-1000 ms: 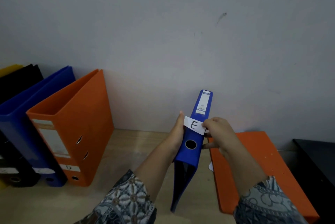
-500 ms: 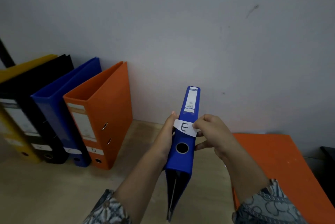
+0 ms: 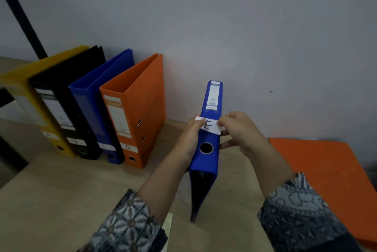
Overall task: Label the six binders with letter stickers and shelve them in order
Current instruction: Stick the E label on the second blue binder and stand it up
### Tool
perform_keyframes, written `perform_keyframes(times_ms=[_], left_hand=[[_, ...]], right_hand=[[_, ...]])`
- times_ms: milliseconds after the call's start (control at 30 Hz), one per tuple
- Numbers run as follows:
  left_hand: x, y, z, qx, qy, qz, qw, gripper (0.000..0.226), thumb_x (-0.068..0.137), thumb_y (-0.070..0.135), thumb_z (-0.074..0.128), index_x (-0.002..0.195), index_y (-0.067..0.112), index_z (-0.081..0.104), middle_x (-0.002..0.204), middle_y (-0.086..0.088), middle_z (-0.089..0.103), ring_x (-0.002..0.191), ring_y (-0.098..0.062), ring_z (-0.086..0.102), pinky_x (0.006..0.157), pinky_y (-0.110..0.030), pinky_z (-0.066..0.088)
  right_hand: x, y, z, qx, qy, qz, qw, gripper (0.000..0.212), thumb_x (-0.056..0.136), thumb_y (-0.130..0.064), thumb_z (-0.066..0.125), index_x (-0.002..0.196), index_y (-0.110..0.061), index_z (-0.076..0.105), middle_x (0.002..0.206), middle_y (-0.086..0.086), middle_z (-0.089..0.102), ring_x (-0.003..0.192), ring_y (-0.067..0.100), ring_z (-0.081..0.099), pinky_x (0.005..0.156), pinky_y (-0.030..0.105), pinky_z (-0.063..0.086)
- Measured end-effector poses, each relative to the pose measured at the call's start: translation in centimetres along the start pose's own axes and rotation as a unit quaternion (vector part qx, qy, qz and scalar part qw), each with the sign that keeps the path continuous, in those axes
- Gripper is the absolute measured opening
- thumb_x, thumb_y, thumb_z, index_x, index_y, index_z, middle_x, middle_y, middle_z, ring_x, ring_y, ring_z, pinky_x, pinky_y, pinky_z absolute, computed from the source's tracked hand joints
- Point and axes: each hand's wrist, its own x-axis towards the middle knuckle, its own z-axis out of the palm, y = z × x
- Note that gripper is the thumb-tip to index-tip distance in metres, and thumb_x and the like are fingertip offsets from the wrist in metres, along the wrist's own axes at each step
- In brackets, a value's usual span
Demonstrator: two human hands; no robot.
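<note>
The letters on the small stickers low on the four shelved spines are mostly too dim to read; the one on the standing orange binder looks like a D, and the ones on the yellow binder, black binder and left blue binder cannot be made out. A second orange binder lies flat at the right, its far corner cut off by the frame edge, and a dark post runs out of the top left corner. The four upright binders stand side by side against the wall, and bare wooden surface lies open between the standing orange binder and the held one. The blue binder is held up spine toward the camera, near the wall, its lower edge just above or on the wood; which cannot be told. The left hand wraps the spine's left side, thumb pressing the white E sticker. The right hand is curled, fingertips pinching the sticker's right end against the spine.
</note>
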Motion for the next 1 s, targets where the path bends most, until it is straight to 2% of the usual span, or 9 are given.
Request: perform_keyframes(times_ms=[100,200,267,333,700,833,900,1000], left_hand=[[-0.5,0.5,0.1,0.012,0.012,-0.013,1.000,0.029,0.096,0.039,0.045,0.123,0.028,0.050,0.100,-0.005,0.066,0.075,-0.016,0.065,0.060,-0.028,0.051],[-0.6,0.6,0.0,0.012,0.019,-0.011,1.000,0.036,0.098,0.041,0.041,0.132,0.031,0.046,0.109,-0.007,0.066,0.082,-0.018,0.066,0.062,-0.029,0.052],[-0.7,0.6,-0.1,0.012,0.021,-0.011,1.000,0.039,0.098,0.042,0.040,0.136,0.032,0.044,0.115,-0.008,0.065,0.087,-0.020,0.066,0.065,-0.030,0.053],[-0.8,0.6,-0.1,0.013,0.021,-0.010,1.000,0.039,0.098,0.042,0.039,0.136,0.032,0.043,0.115,-0.008,0.065,0.086,-0.019,0.066,0.065,-0.030,0.053],[-0.7,0.7,0.1,0.041,0.017,0.007,0.999,0.039,0.100,0.034,0.039,0.138,0.032,0.038,0.101,0.001,0.062,0.081,-0.014,0.064,0.064,-0.027,0.052],[-0.7,0.7,0.3,0.066,0.020,0.011,0.998,0.037,0.101,0.031,0.037,0.138,0.033,0.038,0.095,0.006,0.061,0.076,-0.010,0.063,0.053,-0.020,0.050],[-0.7,0.7,0.3,0.083,0.023,0.014,0.996,0.037,0.101,0.030,0.037,0.138,0.033,0.037,0.093,0.007,0.061,0.074,-0.009,0.063,0.049,-0.018,0.048],[-0.7,0.8,0.4,0.094,0.026,0.015,0.995,0.038,0.101,0.030,0.036,0.140,0.033,0.036,0.094,0.007,0.060,0.075,-0.009,0.063,0.051,-0.019,0.048]], right_hand=[[-0.1,-0.3,0.1,-0.005,-0.011,0.000,1.000,0.006,0.091,-0.010,0.050,0.087,-0.015,0.052,0.081,-0.002,0.060,0.071,0.015,0.062,0.053,0.031,0.055],[0.0,-0.4,0.0,-0.005,-0.020,0.003,1.000,0.006,0.092,-0.012,0.050,0.087,-0.015,0.052,0.081,-0.002,0.060,0.071,0.016,0.061,0.056,0.031,0.056],[0.0,-0.5,0.0,-0.007,-0.022,0.008,1.000,0.003,0.093,-0.014,0.050,0.096,-0.012,0.052,0.083,-0.002,0.059,0.072,0.017,0.060,0.058,0.031,0.055],[0.1,-0.5,0.1,-0.008,-0.023,0.011,1.000,0.011,0.093,-0.015,0.051,0.103,-0.011,0.050,0.083,-0.001,0.059,0.072,0.017,0.060,0.059,0.032,0.056],[0.4,0.1,0.2,-0.003,-0.013,0.009,1.000,0.015,0.093,-0.016,0.052,0.106,-0.010,0.049,0.084,-0.002,0.059,0.072,0.017,0.060,0.062,0.031,0.055],[0.7,0.3,0.0,-0.011,-0.009,0.010,1.000,0.003,0.092,-0.015,0.051,0.094,-0.012,0.051,0.083,-0.001,0.060,0.074,0.017,0.060,0.064,0.033,0.056],[0.7,0.4,-0.1,-0.015,-0.009,0.010,1.000,0.005,0.092,-0.015,0.052,0.088,-0.014,0.050,0.083,-0.001,0.060,0.073,0.017,0.060,0.062,0.032,0.056],[0.8,0.6,-0.2,-0.019,-0.007,0.010,1.000,0.006,0.093,-0.016,0.052,0.096,-0.011,0.050,0.084,-0.002,0.059,0.073,0.018,0.060,0.059,0.030,0.054]])
